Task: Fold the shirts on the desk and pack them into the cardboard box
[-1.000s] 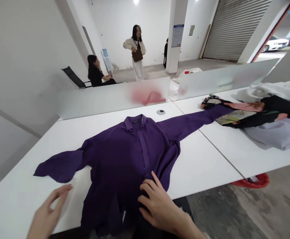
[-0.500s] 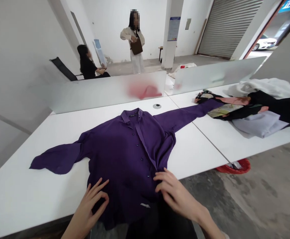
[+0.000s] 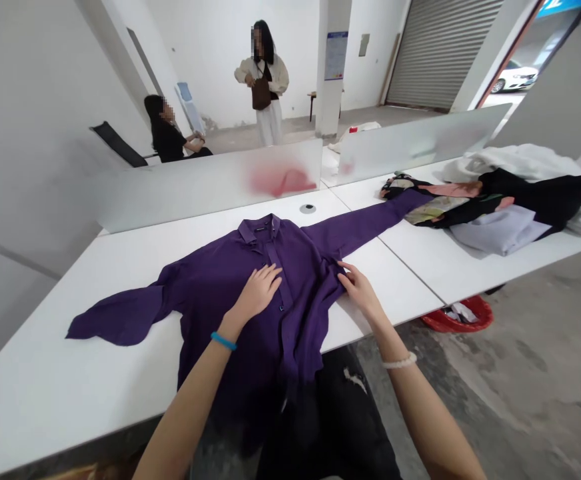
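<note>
A purple button-up shirt (image 3: 220,287) lies face up on the white table (image 3: 115,267), its collar toward the far side and both sleeves spread out. Its hem hangs over the near edge. My left hand (image 3: 258,291) rests on the shirt's front beside the button placket, fingers stretched out. At the shirt's side, below the armpit, my right hand (image 3: 359,288) touches the bunched fabric with its fingertips, fingers apart. The placket sits partly open and creased between the two hands.
A pile of clothes (image 3: 500,213) lies on the right, touching the shirt's cuff. Frosted dividers (image 3: 210,187) line the back edge. A red-rimmed bin (image 3: 470,317) stands on the floor below. Beyond the table, one person (image 3: 265,80) stands and another (image 3: 165,137) sits.
Both hands have moved up from the shirt's lower part, the left onto the chest, the right to the side seam. The open front edge now lies more closed. The standing person has turned.
</note>
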`<action>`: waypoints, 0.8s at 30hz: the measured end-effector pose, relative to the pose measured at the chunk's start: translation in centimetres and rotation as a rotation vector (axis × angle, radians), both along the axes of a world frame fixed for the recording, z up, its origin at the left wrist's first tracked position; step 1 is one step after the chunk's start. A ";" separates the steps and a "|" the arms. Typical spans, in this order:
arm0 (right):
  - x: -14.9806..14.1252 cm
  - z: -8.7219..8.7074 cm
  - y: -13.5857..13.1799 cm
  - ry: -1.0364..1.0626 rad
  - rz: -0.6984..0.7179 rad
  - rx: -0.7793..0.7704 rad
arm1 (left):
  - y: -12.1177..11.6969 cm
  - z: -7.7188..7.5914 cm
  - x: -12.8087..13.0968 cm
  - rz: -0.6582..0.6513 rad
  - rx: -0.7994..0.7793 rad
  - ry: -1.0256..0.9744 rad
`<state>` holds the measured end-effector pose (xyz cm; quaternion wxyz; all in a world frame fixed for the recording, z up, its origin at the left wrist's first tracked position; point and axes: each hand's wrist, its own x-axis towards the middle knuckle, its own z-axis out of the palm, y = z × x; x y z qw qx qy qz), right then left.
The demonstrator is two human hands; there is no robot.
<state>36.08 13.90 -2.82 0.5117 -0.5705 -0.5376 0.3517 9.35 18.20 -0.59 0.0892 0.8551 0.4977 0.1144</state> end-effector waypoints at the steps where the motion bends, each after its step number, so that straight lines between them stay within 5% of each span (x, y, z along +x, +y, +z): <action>1: 0.2 0.0 -0.8 0.066 -0.003 -0.003 | 1.6 -0.6 1.1 0.019 0.008 0.008; 6: 2.3 -0.4 -5.3 0.410 -0.093 -0.082 | 6.3 -3.0 2.4 0.079 0.050 0.030; 15: 2.3 -0.1 -7.5 0.737 -0.178 -0.161 | 7.0 -4.3 -0.7 0.022 0.093 0.054; 20: -1.3 0.0 -9.7 0.639 0.013 -0.218 | 7.1 -4.9 -0.8 0.012 0.153 0.101; 24: -5.6 -0.3 -12.2 0.308 0.159 -0.160 | 7.3 -5.3 -0.7 0.003 0.196 0.130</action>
